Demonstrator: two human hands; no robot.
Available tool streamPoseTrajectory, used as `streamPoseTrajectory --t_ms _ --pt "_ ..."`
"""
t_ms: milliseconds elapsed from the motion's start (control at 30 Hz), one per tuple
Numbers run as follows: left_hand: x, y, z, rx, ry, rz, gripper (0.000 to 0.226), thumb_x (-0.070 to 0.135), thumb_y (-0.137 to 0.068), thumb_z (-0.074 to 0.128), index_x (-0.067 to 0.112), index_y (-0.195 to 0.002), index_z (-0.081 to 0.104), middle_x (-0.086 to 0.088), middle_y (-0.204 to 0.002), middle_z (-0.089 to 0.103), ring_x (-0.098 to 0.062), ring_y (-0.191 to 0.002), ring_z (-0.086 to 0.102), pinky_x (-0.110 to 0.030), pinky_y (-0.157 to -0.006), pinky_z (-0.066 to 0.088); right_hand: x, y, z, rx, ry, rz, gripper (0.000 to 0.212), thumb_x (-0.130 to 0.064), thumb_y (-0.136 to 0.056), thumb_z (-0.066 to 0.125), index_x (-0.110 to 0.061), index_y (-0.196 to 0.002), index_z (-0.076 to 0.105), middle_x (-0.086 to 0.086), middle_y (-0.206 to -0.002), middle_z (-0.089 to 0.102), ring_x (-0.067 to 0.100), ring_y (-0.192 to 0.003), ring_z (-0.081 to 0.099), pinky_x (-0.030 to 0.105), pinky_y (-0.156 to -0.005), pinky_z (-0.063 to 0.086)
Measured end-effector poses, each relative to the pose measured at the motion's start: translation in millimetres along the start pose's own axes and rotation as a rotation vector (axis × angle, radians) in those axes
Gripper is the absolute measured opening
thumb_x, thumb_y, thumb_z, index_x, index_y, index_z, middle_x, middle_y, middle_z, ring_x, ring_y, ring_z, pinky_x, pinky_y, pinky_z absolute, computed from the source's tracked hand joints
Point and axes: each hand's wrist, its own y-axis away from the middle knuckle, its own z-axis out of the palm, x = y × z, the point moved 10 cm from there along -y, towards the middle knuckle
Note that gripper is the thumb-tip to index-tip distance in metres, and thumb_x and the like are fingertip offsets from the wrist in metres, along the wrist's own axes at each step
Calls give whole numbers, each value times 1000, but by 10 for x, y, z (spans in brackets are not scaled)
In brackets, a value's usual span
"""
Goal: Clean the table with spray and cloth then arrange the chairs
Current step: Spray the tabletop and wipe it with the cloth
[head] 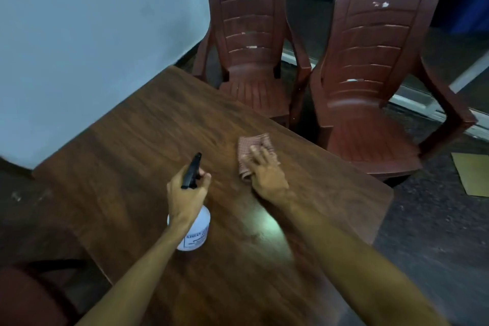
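On the wooden counter [148, 124] my right hand [264, 174] lies flat, its fingers [255, 152] spread and pressing down on the checked cloth [250, 149], which sits near the far right edge. My left hand [185, 198] has its fingers wrapped tight around the neck of the spray bottle [197, 230], one finger at the black trigger [191, 171], with the white body hanging below and close to the counter. I judge the wiping is under way; to do it well I would keep the palm flat, sweep in overlapping passes toward the near edge, and aim the nozzle ahead of the cloth, not at it. Beyond the far edge stand two brown plastic chairs [251, 34], touching side by side and close to the counter, so my arm should stay clear of them. A flat piece of cardboard [473, 177] lies on the floor at the right.
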Motion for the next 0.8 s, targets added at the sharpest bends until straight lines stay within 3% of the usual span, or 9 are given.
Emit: streamPoseTrajectory --t_ms 100,200,300,367,433,567,633,700,800 --pt "3 356 -28 44 30 -49 14 14 -86 78 18 -79 66 5 -66 63 -9 -55 57 -34 -61 51 372 235 34 69 -22 82 64 -27 -87 42 -34 -151 38 -1 -166 16 30 -153 8 54 -122 11" --pt "-50 694 -158 75 48 -97 17 15 -87 77 21 -77 64 0 -65 63 -18 -54 58 -38 -58 52 417 491 118 102 7 185 64 -22 -87 51 -31 -149 41 5 -164 22 36 -151 9 57 -121 13" --pt "-121 962 -395 129 29 -126 14 11 -87 76 16 -80 66 -4 -68 65 -11 -57 59 -25 -59 51 -497 774 618 34 85 -146 66 -24 -82 52 -33 -146 44 6 -160 32 34 -149 15 57 -118 23" --pt "-155 1151 -571 169 11 -148 12 10 -88 76 12 -81 66 -4 -69 65 -8 -61 59 -14 -57 45 -1130 1123 1043 -43 109 -433 64 -28 -82 50 -35 -146 43 1 -162 28 30 -149 14 55 -118 20" --pt "-221 1289 -730 199 15 -177 12 12 -88 76 12 -82 66 -3 -69 64 -8 -64 60 -18 -59 46 -1387 1364 1149 -134 120 -582 65 -28 -86 53 -38 -148 38 -2 -164 20 29 -151 14 52 -122 14" --pt "-400 1558 -1033 249 21 -217 12 13 -88 76 11 -83 66 -4 -68 65 -5 -61 59 -18 -55 44 -547 1295 662 -17 21 -286 66 -33 -80 33 -32 -144 50 3 -161 29 34 -148 25 55 -119 22" --pt "-447 1691 -1085 254 38 -205 11 12 -89 75 11 -83 66 -2 -68 65 -4 -60 60 -11 -54 43 239 1252 323 88 33 -90 62 -29 -83 36 -25 -144 50 11 -159 32 41 -146 27 61 -114 27" --pt "-529 1854 -1112 259 62 -210 11 11 -88 75 13 -82 66 -1 -68 65 -5 -60 60 -14 -57 45 701 1316 194 67 40 53 55 -23 -91 46 -21 -146 47 17 -159 29 47 -146 23 64 -114 24" --pt "-550 2042 -1105 273 83 -209 12 12 -87 75 16 -81 66 1 -70 66 -9 -64 62 -28 -62 51 265 1580 355 47 84 5 61 -34 -88 36 -19 -146 48 17 -157 33 50 -143 25 67 -113 24"
